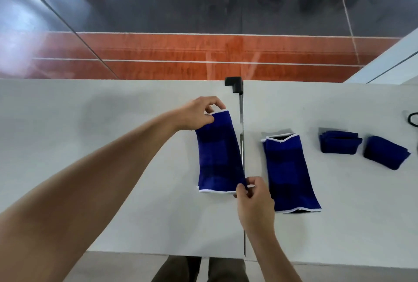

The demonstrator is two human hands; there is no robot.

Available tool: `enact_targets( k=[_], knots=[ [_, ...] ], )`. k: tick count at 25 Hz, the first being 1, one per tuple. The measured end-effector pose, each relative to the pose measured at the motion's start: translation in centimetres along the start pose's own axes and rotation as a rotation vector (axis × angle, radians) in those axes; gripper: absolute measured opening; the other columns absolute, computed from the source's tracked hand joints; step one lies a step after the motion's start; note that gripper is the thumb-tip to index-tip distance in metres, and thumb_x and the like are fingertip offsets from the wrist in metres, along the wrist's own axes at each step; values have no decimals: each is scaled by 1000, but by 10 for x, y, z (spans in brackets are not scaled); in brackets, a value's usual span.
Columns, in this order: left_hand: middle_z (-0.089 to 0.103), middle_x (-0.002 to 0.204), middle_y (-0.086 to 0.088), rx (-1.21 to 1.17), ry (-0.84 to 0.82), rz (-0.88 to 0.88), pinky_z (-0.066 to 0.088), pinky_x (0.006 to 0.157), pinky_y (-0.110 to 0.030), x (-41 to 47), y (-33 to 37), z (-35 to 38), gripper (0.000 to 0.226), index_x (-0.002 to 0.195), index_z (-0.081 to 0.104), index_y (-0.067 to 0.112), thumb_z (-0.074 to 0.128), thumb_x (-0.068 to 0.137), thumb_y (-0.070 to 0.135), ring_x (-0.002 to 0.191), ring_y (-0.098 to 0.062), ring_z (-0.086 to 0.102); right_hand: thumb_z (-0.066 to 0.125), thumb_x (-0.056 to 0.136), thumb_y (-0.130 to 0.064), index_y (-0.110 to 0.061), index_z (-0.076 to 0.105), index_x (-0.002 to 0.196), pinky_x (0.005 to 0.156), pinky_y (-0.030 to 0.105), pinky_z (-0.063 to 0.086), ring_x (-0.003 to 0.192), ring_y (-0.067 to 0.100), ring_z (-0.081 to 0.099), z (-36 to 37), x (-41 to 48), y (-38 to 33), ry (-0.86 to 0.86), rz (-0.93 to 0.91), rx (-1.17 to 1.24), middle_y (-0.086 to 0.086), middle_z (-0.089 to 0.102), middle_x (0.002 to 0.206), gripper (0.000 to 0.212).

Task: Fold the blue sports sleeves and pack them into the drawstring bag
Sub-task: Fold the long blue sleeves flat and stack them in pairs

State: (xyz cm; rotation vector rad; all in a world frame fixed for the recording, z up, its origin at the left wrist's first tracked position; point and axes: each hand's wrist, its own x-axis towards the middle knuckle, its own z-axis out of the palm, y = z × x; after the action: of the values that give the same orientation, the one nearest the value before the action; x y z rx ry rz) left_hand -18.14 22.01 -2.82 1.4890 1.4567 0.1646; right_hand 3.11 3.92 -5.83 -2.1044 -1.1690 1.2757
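Observation:
A blue sports sleeve (pixel 218 155) with white trim lies flat and lengthwise on the white ledge (pixel 113 146). My left hand (pixel 199 113) pinches its far top edge. My right hand (pixel 253 200) pinches its near right corner. A second unfolded blue sleeve (pixel 289 173) lies flat just to the right, untouched. Further right sit two folded blue sleeves, one (pixel 339 144) square to the ledge and one (pixel 385 155) turned at an angle. A black cord loop (pixel 412 118), only partly in frame, shows at the far right edge; whether it belongs to the drawstring bag I cannot tell.
A glass panel rises behind the ledge, held by a black clamp (pixel 234 83), with a thin seam running toward me between the two sleeves. Beyond the glass lies an orange and grey sports floor. My legs show below the ledge's near edge.

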Motion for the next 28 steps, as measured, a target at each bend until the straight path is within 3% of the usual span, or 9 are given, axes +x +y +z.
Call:
enact_targets(
  k=[3,5,8,13,17,21,26,28],
  knots=[
    [62,105,-1,98,85,21,49,67,-25,16,-3,14,30,118,56,31,54,94,12,94,-20,61,61,95,-30,-26,58,99,69,34,59,70,7,65,4,5,7,42,-44,-181,-14,66,77,7],
    [62,106,-2,137,145,14,45,68,-25,23,-9,25,22,114,58,26,56,95,14,97,-21,59,63,94,-33,-30,55,96,77,42,58,70,8,65,7,9,12,54,-91,-248,-15,64,75,8],
    [59,106,-2,187,259,35,44,77,-28,26,-17,40,14,105,61,17,54,95,10,100,-21,56,63,93,-34,-27,59,97,79,40,55,70,8,63,7,15,16,74,-165,-296,-12,66,76,8],
    [52,104,-3,159,428,12,44,79,-33,18,-21,53,18,103,57,13,44,96,3,97,-22,51,67,90,-32,-22,61,98,78,28,40,84,11,51,7,19,20,172,-317,-447,-7,56,96,15],
    [51,104,-4,149,450,4,49,79,-37,14,-29,55,20,103,54,14,39,95,3,94,-24,52,68,90,-28,-21,58,98,78,28,42,82,13,54,10,27,22,105,-292,-417,-8,55,92,14],
    [53,107,-5,162,476,1,46,86,-38,14,-42,59,21,107,53,15,40,95,4,103,-26,49,71,87,-29,-22,54,105,80,32,43,87,15,55,11,33,18,81,-273,-404,-6,59,96,25],
    [56,120,-9,278,782,-107,41,94,-43,-17,-48,69,32,124,52,16,52,97,33,106,-32,50,67,86,-43,-20,56,111,84,44,50,95,22,58,15,43,9,79,-167,-356,0,61,104,36],
    [52,120,-11,174,754,-178,42,94,-44,-50,-48,89,37,125,50,15,50,97,40,106,-33,49,62,89,-47,-19,58,106,84,46,50,93,24,58,17,46,7,78,-115,-370,1,60,102,33]
  ],
)
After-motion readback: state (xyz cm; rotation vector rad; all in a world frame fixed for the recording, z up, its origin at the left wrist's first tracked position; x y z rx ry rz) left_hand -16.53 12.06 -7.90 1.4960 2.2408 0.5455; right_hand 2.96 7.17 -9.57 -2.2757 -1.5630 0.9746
